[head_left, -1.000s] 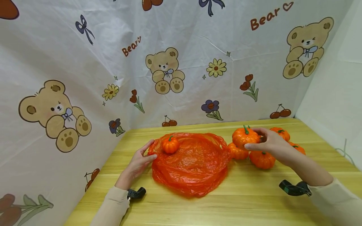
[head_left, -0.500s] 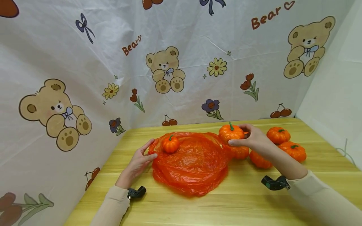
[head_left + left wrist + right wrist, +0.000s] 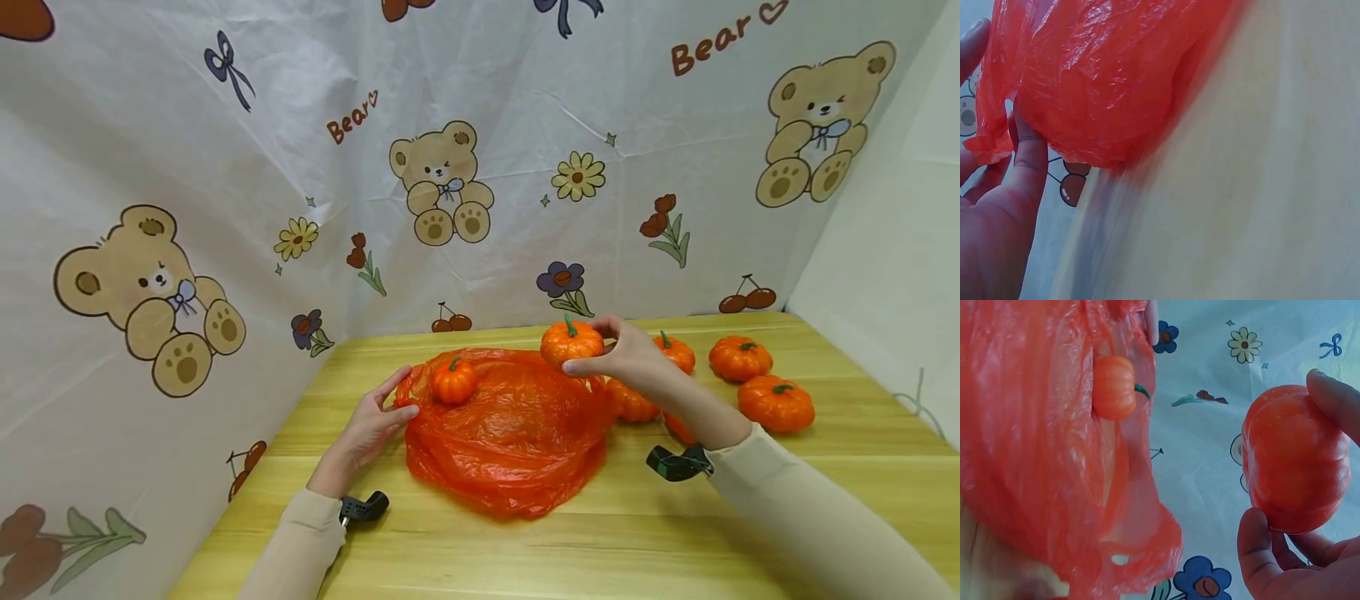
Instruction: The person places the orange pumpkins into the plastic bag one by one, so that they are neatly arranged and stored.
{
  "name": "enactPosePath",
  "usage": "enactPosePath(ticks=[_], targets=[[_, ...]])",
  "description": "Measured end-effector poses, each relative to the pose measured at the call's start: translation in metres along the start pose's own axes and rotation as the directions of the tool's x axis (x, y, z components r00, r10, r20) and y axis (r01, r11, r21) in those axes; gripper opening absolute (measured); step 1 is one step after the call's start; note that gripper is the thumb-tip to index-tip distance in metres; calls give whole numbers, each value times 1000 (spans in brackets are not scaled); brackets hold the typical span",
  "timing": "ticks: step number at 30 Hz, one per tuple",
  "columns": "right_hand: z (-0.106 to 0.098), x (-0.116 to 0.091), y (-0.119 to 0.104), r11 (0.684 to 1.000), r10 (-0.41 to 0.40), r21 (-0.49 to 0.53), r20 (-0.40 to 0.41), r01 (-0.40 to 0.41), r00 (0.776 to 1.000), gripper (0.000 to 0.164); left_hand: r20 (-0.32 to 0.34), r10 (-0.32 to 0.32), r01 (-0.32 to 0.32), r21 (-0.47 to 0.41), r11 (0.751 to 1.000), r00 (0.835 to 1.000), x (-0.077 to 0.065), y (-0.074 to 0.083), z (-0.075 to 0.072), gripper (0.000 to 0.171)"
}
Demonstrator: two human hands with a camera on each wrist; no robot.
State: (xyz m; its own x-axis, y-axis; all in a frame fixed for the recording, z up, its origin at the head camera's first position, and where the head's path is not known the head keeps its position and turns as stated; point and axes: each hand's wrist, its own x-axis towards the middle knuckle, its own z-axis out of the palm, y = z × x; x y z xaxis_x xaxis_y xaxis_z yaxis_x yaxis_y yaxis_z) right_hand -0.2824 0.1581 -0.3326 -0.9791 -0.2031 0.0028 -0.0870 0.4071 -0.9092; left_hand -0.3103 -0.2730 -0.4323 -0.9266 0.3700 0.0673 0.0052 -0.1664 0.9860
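Observation:
A red plastic bag (image 3: pixel 510 475) lies spread on the table with its mouth facing up. One small orange pumpkin (image 3: pixel 454 382) sits inside its left part, also visible in the right wrist view. My left hand (image 3: pixel 369 429) holds the bag's left edge between thumb and fingers; up close in the left wrist view, the fingers (image 3: pixel 1030 159) reach around the bag's handle. Above the bag's right rim, my right hand (image 3: pixel 637 360) grips a larger orange pumpkin (image 3: pixel 568 345) by its side, its green stem upward. The right wrist view shows thumb and fingers around this pumpkin (image 3: pixel 1297 462).
Several more pumpkins stand right of the bag: one back pumpkin (image 3: pixel 740 358), one front pumpkin (image 3: pixel 776 403), one beside the bag (image 3: pixel 632 402), others partly behind my right arm. A bear-print cloth (image 3: pixel 480 283) hangs behind the wooden table (image 3: pixel 570 550).
My right hand has carried the larger pumpkin leftward, from over the other pumpkins to above the bag's right rim. The left hand and bag have stayed put.

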Motion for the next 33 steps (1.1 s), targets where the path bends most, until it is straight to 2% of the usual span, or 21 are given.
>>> enactPosePath(ticks=[7,21,29,33], targets=[[14,19,-12,1000,-18,24,11,18,1000,95,-9,0,0,-7,1000,1000,0,1,0,89],[49,62,-28,999,-38,38,64,35,997,77,3,3,-3,5,1000,1000,1,2,2,93],[68,80,-27,995,-49,86,69,43,996,68,2,12,-13,21,1000,1000,0,2,2,93],[76,85,-24,996,-53,71,72,47,996,65,3,13,-13,30,999,1000,-1,0,0,93]])
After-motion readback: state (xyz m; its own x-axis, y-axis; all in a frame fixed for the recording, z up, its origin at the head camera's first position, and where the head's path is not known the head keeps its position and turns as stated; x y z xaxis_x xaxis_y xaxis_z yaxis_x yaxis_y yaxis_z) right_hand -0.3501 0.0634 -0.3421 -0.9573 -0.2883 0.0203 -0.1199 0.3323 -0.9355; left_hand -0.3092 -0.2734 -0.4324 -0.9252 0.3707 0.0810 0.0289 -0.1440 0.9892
